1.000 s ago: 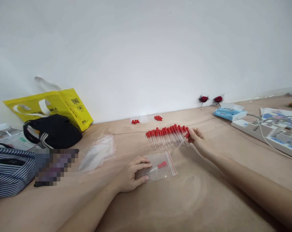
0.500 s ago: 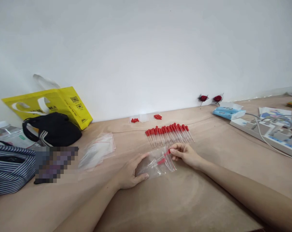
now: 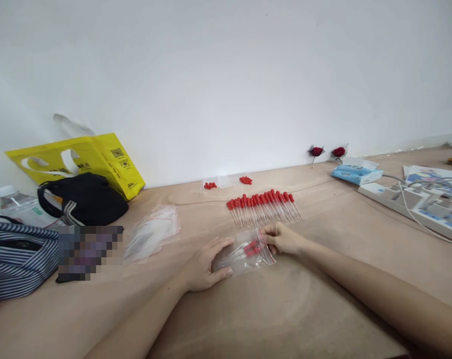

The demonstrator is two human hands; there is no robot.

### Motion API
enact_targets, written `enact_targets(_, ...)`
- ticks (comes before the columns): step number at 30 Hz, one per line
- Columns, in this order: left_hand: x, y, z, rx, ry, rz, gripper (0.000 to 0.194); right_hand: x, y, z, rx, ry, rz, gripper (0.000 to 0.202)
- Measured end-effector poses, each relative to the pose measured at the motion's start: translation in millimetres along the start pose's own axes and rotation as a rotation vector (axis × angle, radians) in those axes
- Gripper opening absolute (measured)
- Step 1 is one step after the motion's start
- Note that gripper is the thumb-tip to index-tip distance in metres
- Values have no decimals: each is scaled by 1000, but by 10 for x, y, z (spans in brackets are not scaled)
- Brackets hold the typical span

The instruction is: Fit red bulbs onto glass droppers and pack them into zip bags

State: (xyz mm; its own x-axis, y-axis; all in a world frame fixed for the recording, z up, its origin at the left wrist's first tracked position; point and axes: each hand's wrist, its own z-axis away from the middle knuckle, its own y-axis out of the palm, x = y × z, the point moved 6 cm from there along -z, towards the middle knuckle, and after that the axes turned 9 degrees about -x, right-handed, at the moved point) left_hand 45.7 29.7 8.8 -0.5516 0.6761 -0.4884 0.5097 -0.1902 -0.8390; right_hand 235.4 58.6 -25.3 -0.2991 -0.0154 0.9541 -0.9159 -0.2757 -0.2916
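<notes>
A clear zip-lock bag [image 3: 237,263] lies in front of me with red-bulbed droppers [image 3: 251,248] inside, their bulbs near the mouth. My left hand [image 3: 206,264] curves round the bag's closed end, thumb on the near edge and fingers on the far edge. At the mouth, my right hand [image 3: 280,238] is closed in a pinch at the far corner; its fingertips are partly hidden. Just beyond, a row of red-bulbed droppers [image 3: 263,207] is laid side by side, bulbs away from me.
Flat zip bags [image 3: 153,232] are piled to the left. Against the wall lie small bags with red bulbs [image 3: 245,180]. A yellow bag [image 3: 98,154], black cap [image 3: 94,199] and striped pouch [image 3: 20,259] stand left; a power strip [image 3: 416,209] and blue tissue pack [image 3: 356,173] lie right.
The dropper at my right fingertips has slid into the bag, its red bulb now beside the other. My right fingers have shifted onto the bag's mouth; my left hand has stayed in place.
</notes>
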Motion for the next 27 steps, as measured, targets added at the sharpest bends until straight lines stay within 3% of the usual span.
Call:
enact_targets(2,-39,-16,-11,2,21,-4,51,-3,-200,-96,-23,10,151,24)
enact_targets(6,-93,-30,-22,-3,63,13,43,207,-768,-368,-541,-166,626,17)
enact_targets(8,-93,-31,-20,-6,64,25,42,284,-858,-513,-678,-189,768,20)
enact_targets(13,-70,-20,-11,13,51,33,41,326,-754,-852,-738,-174,809,26)
enact_targets(19,-49,2,-10,43,47,43,43,291,-764,-1013,-785,-128,679,17)
enact_targets(23,-38,8,-6,36,46,51,44,323,-935,-914,-782,-123,483,21)
enact_targets(27,-55,1,-8,28,51,41,44,333,-1115,-566,-761,-176,253,30)
